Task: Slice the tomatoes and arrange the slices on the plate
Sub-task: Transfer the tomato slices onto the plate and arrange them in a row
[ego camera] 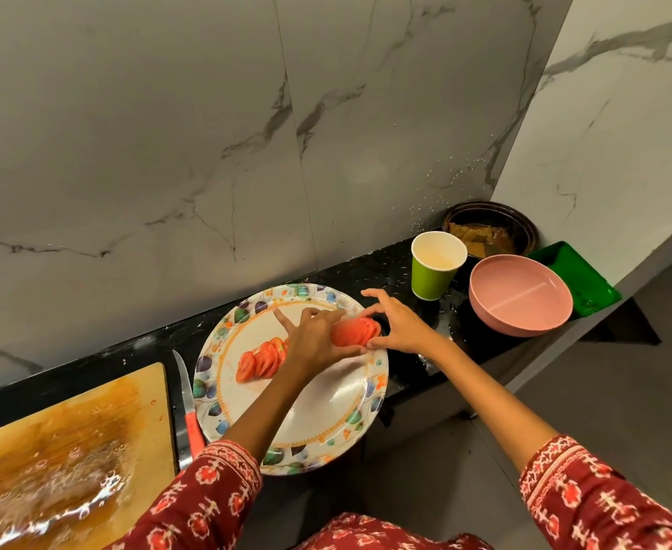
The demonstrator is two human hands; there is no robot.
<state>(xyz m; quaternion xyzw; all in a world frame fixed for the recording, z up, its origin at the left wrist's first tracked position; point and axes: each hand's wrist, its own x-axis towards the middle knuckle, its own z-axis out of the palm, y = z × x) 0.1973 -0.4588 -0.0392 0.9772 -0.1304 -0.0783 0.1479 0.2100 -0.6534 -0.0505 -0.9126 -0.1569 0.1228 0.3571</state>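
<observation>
Arranging is underway — both hands, left hand [314,339] and right hand [396,325], are gripping a stack of tomato slices [356,331] at the plate's [326,414] two o'clock edge. Fanned slices [261,363] are lying toward nine o'clock. Next, probably, spreading this stack gently — the slices look soft.

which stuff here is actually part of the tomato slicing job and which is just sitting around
Part of the job:
plate
fanned slices
sliced tomato stack, held between left hand and right hand
knife
cutting board

Lying about:
green cup
pink bowl
green tray
dark dish
</observation>
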